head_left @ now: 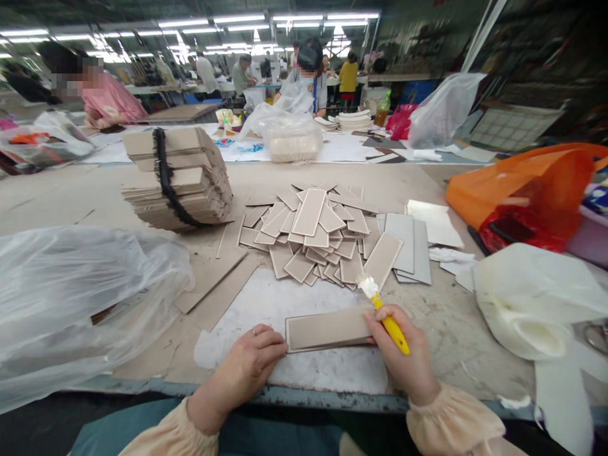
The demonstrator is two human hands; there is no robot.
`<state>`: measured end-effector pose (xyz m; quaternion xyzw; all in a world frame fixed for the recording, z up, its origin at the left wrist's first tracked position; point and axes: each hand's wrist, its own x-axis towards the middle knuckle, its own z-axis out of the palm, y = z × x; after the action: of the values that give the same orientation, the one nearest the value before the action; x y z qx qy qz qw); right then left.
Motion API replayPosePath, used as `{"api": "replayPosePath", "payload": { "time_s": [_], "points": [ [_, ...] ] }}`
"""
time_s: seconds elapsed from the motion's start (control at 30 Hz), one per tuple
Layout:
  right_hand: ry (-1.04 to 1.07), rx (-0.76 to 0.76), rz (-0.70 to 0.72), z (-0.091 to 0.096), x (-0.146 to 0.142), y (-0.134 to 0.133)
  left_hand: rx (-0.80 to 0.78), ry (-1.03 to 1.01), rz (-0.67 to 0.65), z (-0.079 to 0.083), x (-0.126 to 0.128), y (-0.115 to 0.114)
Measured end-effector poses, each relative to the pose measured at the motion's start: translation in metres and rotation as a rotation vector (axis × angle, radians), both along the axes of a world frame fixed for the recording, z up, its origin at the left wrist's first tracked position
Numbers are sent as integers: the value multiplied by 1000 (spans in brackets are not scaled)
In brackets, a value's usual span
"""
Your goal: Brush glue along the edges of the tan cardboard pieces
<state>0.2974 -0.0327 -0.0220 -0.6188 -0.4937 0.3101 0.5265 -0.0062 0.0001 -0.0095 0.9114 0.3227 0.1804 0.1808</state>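
My left hand (251, 360) rests on the table with its fingers curled against the left end of a long grey cardboard strip (327, 328) with folded edges. My right hand (403, 354) grips a yellow-handled glue brush (387, 316) and touches the strip's right end; the white bristles point up and away. The strip lies on a white, glue-stained patch of table (266, 297) near the front edge. Just beyond it spreads a loose pile of several finished grey strips (316, 234).
A tied bundle of cardboard pieces (178, 180) stands at the back left. A clear plastic bag (71, 297) lies left, an orange bag (527, 190) and white material (532, 297) right. Other people work at tables behind.
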Motion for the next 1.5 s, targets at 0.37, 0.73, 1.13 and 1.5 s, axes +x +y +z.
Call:
{"api": "replayPosePath", "payload": {
  "time_s": [0.37,0.73,1.13,1.5],
  "points": [
    [-107,29,33,-2,-1,0,25,-11,-4,0,2,2],
    [-236,55,54,4,-1,0,33,58,1,1,3,2],
    [-441,117,59,4,0,3,132,85,23,0,3,1],
    [-577,65,99,3,4,2,152,81,53,1,9,-3]
  ]
}}
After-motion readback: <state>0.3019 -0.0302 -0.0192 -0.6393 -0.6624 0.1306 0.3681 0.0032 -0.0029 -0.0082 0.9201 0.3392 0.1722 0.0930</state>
